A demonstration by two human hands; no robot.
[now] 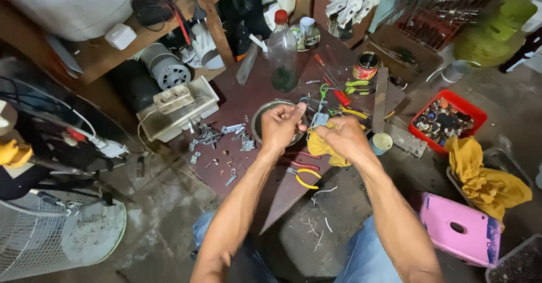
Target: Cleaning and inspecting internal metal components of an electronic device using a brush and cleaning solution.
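- Centrally, both hands meet above the round metal bowl (261, 126) on the dark brown surface (265, 187).
- Left hand (280, 126): fingers pinched together on something thin at the bowl's far rim; what they hold is too small to tell.
- Right hand (343, 138): fingers closed on a small grey metal part (319, 119) together with a yellow cloth (320, 146), just right of the bowl.
- The two hands are very close; thumb and fingertips seem to touch at the part, though the view is too small to be sure.
- Yellow-handled pliers (305, 177) lie on the surface nearer the person than the bowl, under the hands.
- Small metal brackets and screws (223, 139) are scattered left of the bowl.
- A clear plastic bottle (282, 54) with a red cap stands upright beyond the bowl.
- A round tin (367, 65) sits beyond and right of the bowl.
- A red tray (446, 120) of small parts lies well to the right of the bowl, on the floor.
- A pink stool (460, 229) stands far right of the bowl and nearer the person, past the right forearm.
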